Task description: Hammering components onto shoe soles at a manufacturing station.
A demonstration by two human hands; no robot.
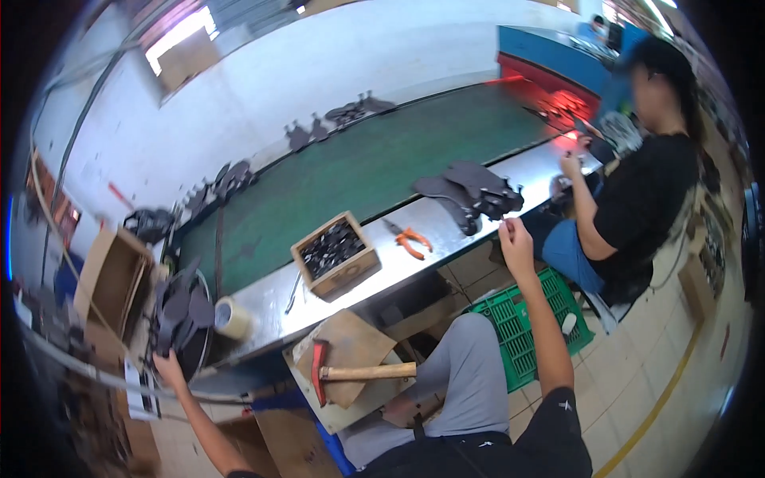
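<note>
My left hand (169, 371) reaches out to the left, its fingers closed on a dark sandal sole at the near edge of a pile of soles (185, 307) in a round container. My right hand (516, 241) is raised at the bench's front edge, fingers pinched together; what they hold, if anything, is too small to make out. Just beyond it lies a stack of dark grey sandal soles (470, 188) with black straps. In front of my lap a hammer (366, 372) with a red head and wooden handle rests on a tan pad (344, 338).
A wooden box (368, 263) of small black parts and orange-handled pliers (413, 241) sit on the metal bench edge (275, 311). Beyond runs a green belt (319, 187). A tape roll (232, 317) stands left. A green crate (518, 342) and a seated co-worker (649, 175) are right.
</note>
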